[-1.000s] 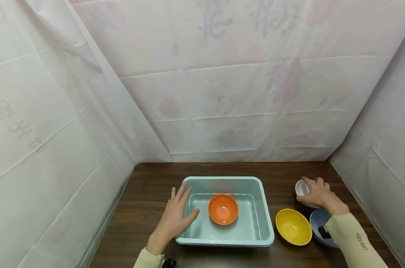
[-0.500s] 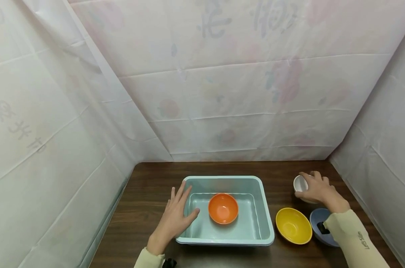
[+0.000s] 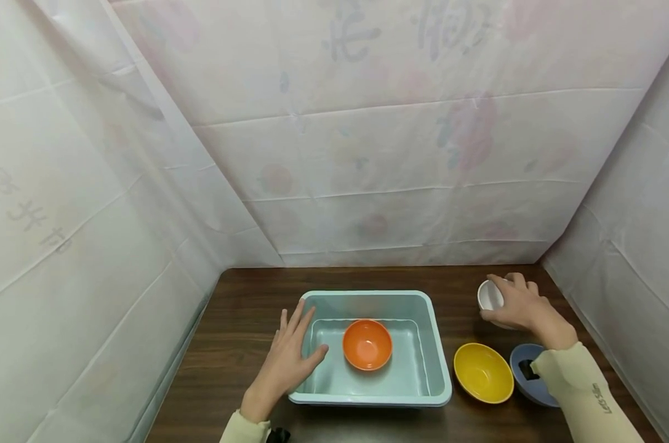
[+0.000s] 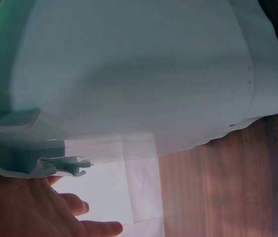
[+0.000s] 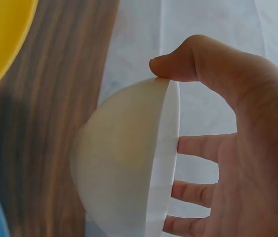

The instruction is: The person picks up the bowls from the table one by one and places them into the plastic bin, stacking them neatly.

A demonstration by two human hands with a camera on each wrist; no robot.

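My right hand holds a white bowl by its rim at the right of the table. In the right wrist view the thumb lies on the near edge of the white bowl and the fingers reach over the opposite side of the rim. My left hand rests on the left rim of a pale blue-green plastic basin, its fingers spread and straight. From the left wrist, the basin's outer wall fills most of the view, with the left hand at its rim. An orange bowl sits inside the basin.
Right of the basin, a yellow bowl stands on the dark wooden table. Beside it is a blue bowl, partly hidden under the right sleeve. White printed sheeting hangs behind and on both sides.
My right hand has moved the white bowl slightly away from me and to the left, off from the blue bowl. The left hand stays on the basin's rim.
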